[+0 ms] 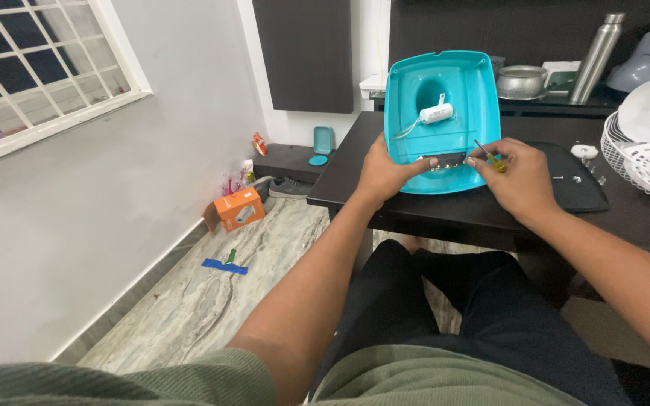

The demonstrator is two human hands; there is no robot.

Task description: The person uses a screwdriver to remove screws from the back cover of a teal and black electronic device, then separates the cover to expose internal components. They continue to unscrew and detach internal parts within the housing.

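left hand (385, 171): gripping the turquoise housing (439, 120), keeping it propped upright on the desk (445, 210).
right hand (517, 177): pinching a small screwdriver (488, 156), tip resting at the dark strip (439, 159).
progress: housing lying open, loose screws (577, 179) waiting beside it.

One turquoise housing (445, 83) — one screwdriver (488, 155) — one steel bottle (596, 59) — one orange box (239, 208).

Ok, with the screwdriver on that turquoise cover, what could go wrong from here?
The turquoise cover stands tilted on the dark table, braced only by the left hand; it may slip. The screwdriver in the right hand could skid onto the left fingers. Loose screws nearby might roll off.
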